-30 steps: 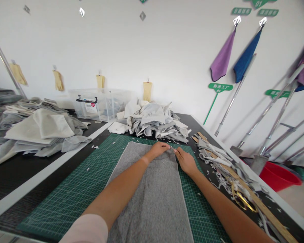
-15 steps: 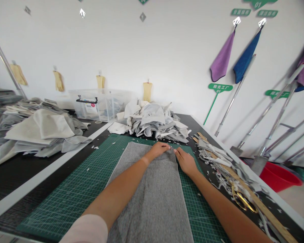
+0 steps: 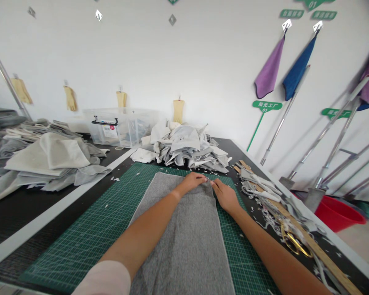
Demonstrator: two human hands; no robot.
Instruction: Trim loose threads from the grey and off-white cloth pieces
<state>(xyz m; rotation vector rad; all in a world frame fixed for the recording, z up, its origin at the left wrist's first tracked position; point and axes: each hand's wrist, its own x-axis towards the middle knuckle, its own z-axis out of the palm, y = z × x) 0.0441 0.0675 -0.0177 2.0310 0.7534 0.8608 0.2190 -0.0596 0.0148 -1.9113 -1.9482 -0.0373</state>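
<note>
A long piece of grey fabric lies lengthwise on a green cutting mat with a printed grid. At its far right corner my left hand pinches the edge, the forearm crossing over the cloth. My right hand grips the same corner from the right, thumb and fingers closed close to the left fingertips. Between the two hands the corner is slightly lifted and bunched. The exact fold at the fingertips is too small to make out.
Cloth scraps are heaped beyond the mat, more fabric at left. A clear plastic box stands behind. Along the right edge lie gold-handled scissors, a wooden strip and offcuts. A red basin sits beyond the table.
</note>
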